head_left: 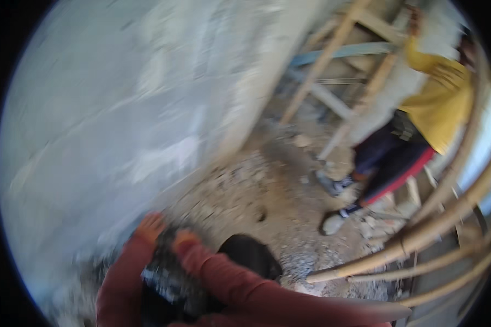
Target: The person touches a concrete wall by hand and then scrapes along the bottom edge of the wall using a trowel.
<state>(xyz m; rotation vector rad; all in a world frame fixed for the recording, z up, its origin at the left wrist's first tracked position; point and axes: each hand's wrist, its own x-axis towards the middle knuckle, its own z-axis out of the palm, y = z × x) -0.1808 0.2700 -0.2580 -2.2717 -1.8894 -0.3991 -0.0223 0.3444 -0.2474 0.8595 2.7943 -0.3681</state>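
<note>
My left hand (pixel 152 224) is at the foot of the rough grey concrete wall (pixel 120 98), with its fingers apart and nothing visible held in them. My right hand (pixel 186 241) is just to its right and lower, its fingers blurred, so I cannot tell what it holds. Below both hands lies a dark, shiny, mottled patch of material (pixel 161 289) that I cannot make out. A dark knee of mine (pixel 245 253) shows beside my right forearm.
A person in a yellow top (pixel 436 103) stands at right, an arm raised beside leaning timber boards (pixel 322 73). Long bamboo poles (pixel 376 256) slant along the lower right. Gravel and broken pieces cover the dirt floor (pixel 278 207).
</note>
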